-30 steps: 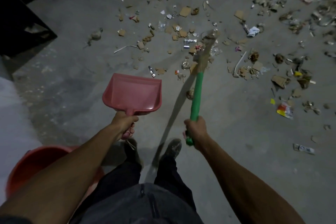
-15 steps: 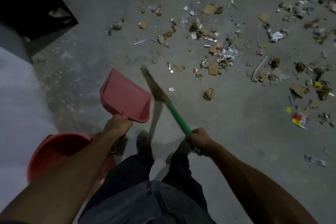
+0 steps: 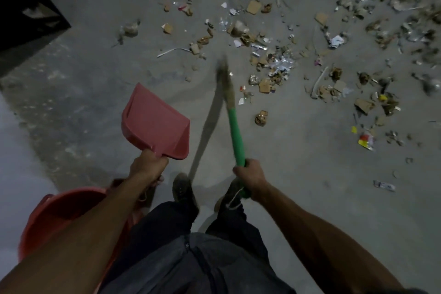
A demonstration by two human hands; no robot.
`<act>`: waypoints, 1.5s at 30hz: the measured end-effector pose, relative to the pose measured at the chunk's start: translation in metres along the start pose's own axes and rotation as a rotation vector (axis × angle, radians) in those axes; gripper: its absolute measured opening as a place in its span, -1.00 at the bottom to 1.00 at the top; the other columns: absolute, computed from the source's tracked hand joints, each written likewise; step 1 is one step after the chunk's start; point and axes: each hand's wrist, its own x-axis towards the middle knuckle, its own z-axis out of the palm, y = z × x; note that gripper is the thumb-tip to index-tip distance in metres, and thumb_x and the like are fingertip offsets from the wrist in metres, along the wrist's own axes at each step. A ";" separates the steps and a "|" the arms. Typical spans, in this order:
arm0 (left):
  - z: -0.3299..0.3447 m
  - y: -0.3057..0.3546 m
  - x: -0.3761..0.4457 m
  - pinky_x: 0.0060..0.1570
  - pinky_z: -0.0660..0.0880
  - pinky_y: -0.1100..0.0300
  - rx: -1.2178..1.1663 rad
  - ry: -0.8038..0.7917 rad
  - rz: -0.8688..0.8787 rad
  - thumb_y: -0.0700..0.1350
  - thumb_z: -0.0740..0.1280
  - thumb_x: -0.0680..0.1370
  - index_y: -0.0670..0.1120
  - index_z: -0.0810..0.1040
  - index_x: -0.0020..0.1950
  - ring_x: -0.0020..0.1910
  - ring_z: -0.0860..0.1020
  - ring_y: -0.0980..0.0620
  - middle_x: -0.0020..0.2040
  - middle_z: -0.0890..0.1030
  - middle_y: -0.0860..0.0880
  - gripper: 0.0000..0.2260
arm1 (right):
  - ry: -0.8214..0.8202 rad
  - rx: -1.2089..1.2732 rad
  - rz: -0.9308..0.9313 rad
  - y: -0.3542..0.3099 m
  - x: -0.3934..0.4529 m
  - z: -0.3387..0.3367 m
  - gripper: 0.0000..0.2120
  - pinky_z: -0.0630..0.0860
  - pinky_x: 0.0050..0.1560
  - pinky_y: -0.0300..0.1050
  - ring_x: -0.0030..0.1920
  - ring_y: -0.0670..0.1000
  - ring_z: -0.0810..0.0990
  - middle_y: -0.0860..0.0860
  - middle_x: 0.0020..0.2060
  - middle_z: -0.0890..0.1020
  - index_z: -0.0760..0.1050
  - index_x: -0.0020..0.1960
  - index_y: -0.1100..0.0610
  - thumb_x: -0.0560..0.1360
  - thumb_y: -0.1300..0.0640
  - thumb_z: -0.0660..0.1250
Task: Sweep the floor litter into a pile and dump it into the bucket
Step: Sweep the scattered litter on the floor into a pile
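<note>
My left hand (image 3: 148, 168) grips the handle of a red dustpan (image 3: 155, 121), held above the concrete floor with its mouth pointing up-left. My right hand (image 3: 250, 176) grips the green handle of a broom (image 3: 235, 131); its straw head (image 3: 224, 78) is blurred and points away from me, at the near edge of the litter. Scattered litter (image 3: 269, 64) of cardboard scraps, paper and foil wrappers covers the floor ahead and to the right. A red bucket (image 3: 62, 205) stands at my lower left, partly hidden by my left forearm.
A dark block-like object (image 3: 26, 9) fills the upper left corner. A pale raised floor strip (image 3: 14, 162) runs along the left edge. My two shoes (image 3: 183, 188) stand between the bucket and the broom. A yellow-red wrapper (image 3: 366, 140) lies at the right.
The broom head swung from the litter toward the dustpan, then back right and forward to the litter's near edge. The dustpan tilted and stayed in my left hand. The view shifted slightly.
</note>
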 end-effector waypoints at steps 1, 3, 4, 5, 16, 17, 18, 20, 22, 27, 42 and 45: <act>-0.001 0.003 0.002 -0.56 0.39 0.28 -0.013 -0.028 0.002 -0.12 0.27 0.52 -0.20 0.50 0.02 -0.43 0.57 -0.05 -0.29 0.59 -0.16 -0.83 | -0.008 -0.020 0.017 0.012 -0.006 0.005 -0.76 0.55 -0.44 -0.14 -0.37 0.04 0.57 0.18 -0.15 0.58 0.45 0.15 0.31 0.51 0.25 0.32; 0.000 0.009 0.006 -0.52 0.43 0.25 -0.030 -0.081 0.025 -0.12 0.28 0.53 -0.19 0.49 0.03 -0.39 0.57 -0.07 -0.25 0.58 -0.16 -0.84 | -0.015 -0.058 0.070 0.034 -0.013 0.008 -0.71 0.61 -0.31 -0.04 -0.26 0.10 0.63 0.20 -0.09 0.63 0.49 0.13 0.28 0.44 0.20 0.37; 0.001 0.011 0.009 -0.47 0.46 0.22 -0.034 -0.102 0.041 -0.12 0.28 0.53 -0.18 0.49 0.02 -0.38 0.57 -0.08 -0.25 0.58 -0.16 -0.85 | -0.019 -0.069 0.105 0.043 -0.013 0.006 -0.70 0.62 -0.31 -0.04 -0.22 0.11 0.63 0.19 -0.10 0.63 0.49 0.12 0.25 0.41 0.19 0.37; 0.002 0.013 0.011 -0.43 0.47 0.20 -0.034 -0.120 0.055 -0.12 0.29 0.53 -0.17 0.49 0.02 -0.37 0.57 -0.09 -0.26 0.57 -0.16 -0.86 | -0.019 -0.070 0.142 0.046 -0.012 0.001 -0.72 0.59 -0.34 -0.07 -0.21 0.11 0.62 0.17 -0.11 0.61 0.47 0.10 0.22 0.42 0.18 0.37; 0.011 0.021 0.014 -0.62 0.35 0.27 -0.069 -0.179 0.115 -0.22 0.25 0.50 -0.21 0.48 -0.07 -0.48 0.49 -0.08 -0.36 0.48 -0.16 -0.93 | 0.238 0.161 0.127 -0.022 0.075 -0.085 -0.71 0.43 -0.58 -0.24 -0.34 0.10 0.53 0.27 -0.03 0.54 0.39 0.16 0.36 0.50 0.29 0.37; 0.009 0.021 0.015 -0.60 0.36 0.27 -0.077 -0.181 0.113 -0.22 0.26 0.49 -0.20 0.48 -0.07 -0.46 0.50 -0.09 -0.35 0.48 -0.16 -0.93 | 0.255 0.195 0.110 -0.028 0.076 -0.080 -0.70 0.49 -0.52 -0.19 -0.30 0.10 0.55 0.26 -0.02 0.56 0.39 0.17 0.35 0.50 0.28 0.37; 0.006 0.021 0.017 -0.58 0.37 0.26 -0.084 -0.180 0.108 -0.21 0.26 0.49 -0.19 0.49 -0.07 -0.45 0.51 -0.09 -0.35 0.48 -0.16 -0.93 | 0.261 0.228 0.094 -0.034 0.072 -0.073 -0.69 0.53 -0.45 -0.14 -0.28 0.10 0.57 0.26 -0.03 0.58 0.40 0.17 0.35 0.50 0.26 0.37; -0.001 0.021 0.022 -0.53 0.39 0.25 -0.084 -0.171 0.102 -0.19 0.27 0.47 -0.18 0.50 -0.05 -0.44 0.53 -0.10 -0.35 0.51 -0.15 -0.89 | 0.244 0.297 0.057 -0.043 0.054 -0.053 -0.71 0.51 -0.47 -0.15 -0.35 0.06 0.55 0.23 -0.13 0.57 0.40 0.16 0.36 0.52 0.23 0.36; -0.010 0.021 0.027 -0.51 0.40 0.23 -0.082 -0.165 0.089 -0.18 0.27 0.47 -0.20 0.51 -0.01 -0.44 0.53 -0.09 -0.35 0.53 -0.15 -0.86 | 0.192 0.316 0.010 -0.048 0.030 -0.032 -0.71 0.44 -0.56 -0.20 -0.45 0.02 0.50 0.18 -0.23 0.52 0.39 0.12 0.34 0.53 0.20 0.39; -0.042 0.023 0.035 -0.51 0.39 0.23 -0.054 -0.096 0.055 -0.20 0.27 0.50 -0.20 0.49 0.05 -0.43 0.52 -0.06 -0.27 0.57 -0.17 -0.85 | 0.037 0.195 -0.122 -0.060 -0.002 0.007 -0.78 0.47 -0.50 -0.13 -0.47 0.05 0.52 0.13 -0.33 0.51 0.42 0.08 0.32 0.49 0.30 0.38; -0.113 0.070 0.097 -0.49 0.39 0.23 -0.293 0.048 -0.203 -0.19 0.30 0.50 -0.27 0.52 0.04 -0.45 0.49 -0.04 -0.29 0.54 -0.15 -0.82 | -0.106 0.249 0.043 -0.225 0.117 -0.016 -0.90 0.40 -0.62 -0.25 -0.56 0.04 0.45 0.18 -0.42 0.50 0.45 -0.14 0.40 0.47 0.38 0.36; -0.118 0.094 0.110 -0.48 0.37 0.23 -0.373 0.079 -0.224 -0.17 0.32 0.51 -0.26 0.51 0.03 -0.44 0.48 -0.06 -0.25 0.54 -0.16 -0.82 | -0.071 0.459 0.116 -0.272 0.160 -0.051 -0.91 0.42 -0.60 -0.26 -0.60 -0.01 0.46 0.16 -0.44 0.49 0.44 -0.07 0.37 0.49 0.37 0.34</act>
